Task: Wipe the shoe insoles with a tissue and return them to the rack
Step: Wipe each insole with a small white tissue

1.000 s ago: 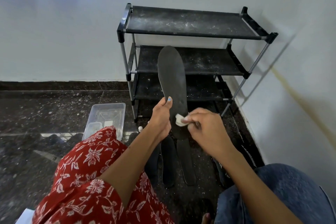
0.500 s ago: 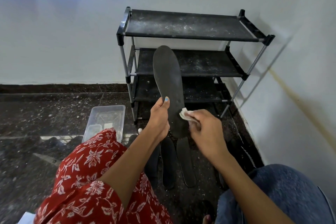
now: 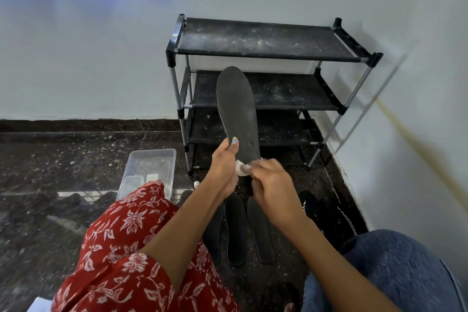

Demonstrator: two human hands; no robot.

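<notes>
Insole (image 3: pixel 239 111) held upright in front of the rack (image 3: pixel 268 38), toe end up, overlapping the rack's middle shelf from where I stand. Left hand (image 3: pixel 224 167) grips it near the heel end, thumb with a blue-painted nail pressed on the insole's left edge, fingers wrapped behind. Right hand (image 3: pixel 273 185) sits just right of the left hand, fingers curled, pinching a small white tissue (image 3: pixel 240 168) against the lower part of the insole. Tissue is wedged between the two hands, touching the insole.

Rack is black, three dusty shelves, metal posts, standing in the wall corner. On the floor just in front of the rack, below the hands, more dark insoles (image 3: pixel 259 230) lie flat side by side, partly hidden by the left forearm. Clear plastic tub (image 3: pixel 152 167) sits on the floor left of the rack. Dark shoe (image 3: pixel 329 215) with white stripes lies right of the floor insoles, near the wall. Person wears a red floral garment (image 3: pixel 121 248); blue denim knee (image 3: pixel 405 268) shows at lower right. Floor is dark speckled stone.
</notes>
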